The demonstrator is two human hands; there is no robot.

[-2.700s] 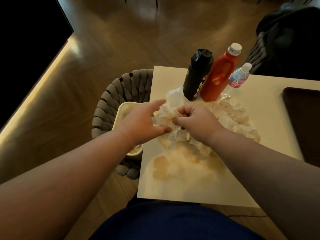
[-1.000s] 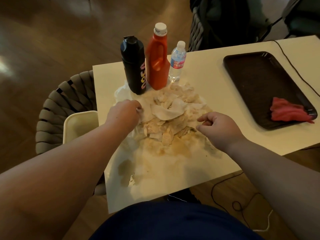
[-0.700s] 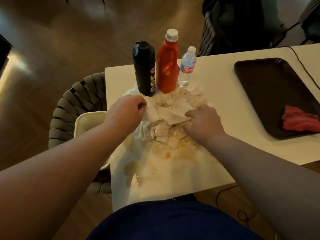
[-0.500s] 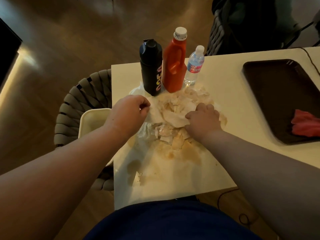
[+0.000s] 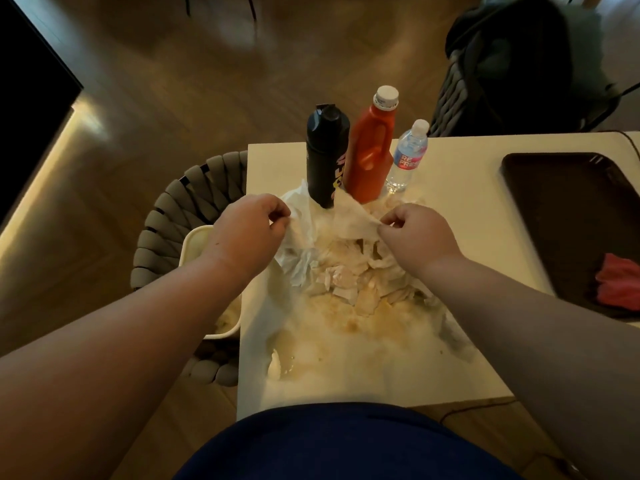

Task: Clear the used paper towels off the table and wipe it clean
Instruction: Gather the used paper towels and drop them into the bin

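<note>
A heap of crumpled, brown-stained paper towels lies on the white table, with a wet brown smear on the tabletop in front of it. My left hand pinches a white towel edge at the heap's left side and lifts it. My right hand pinches the corner of another towel at the heap's right, raised off the pile. A red cloth lies on a dark tray at the right.
A black bottle, an orange bottle and a small clear water bottle stand just behind the heap. A cream bin sits on a woven chair left of the table. A dark bag rests on a chair at the far right.
Both hands have risen off the heap, each lifting a towel corner. The right hand went from pressing on the pile to pinching a sheet. The view has shifted left.
</note>
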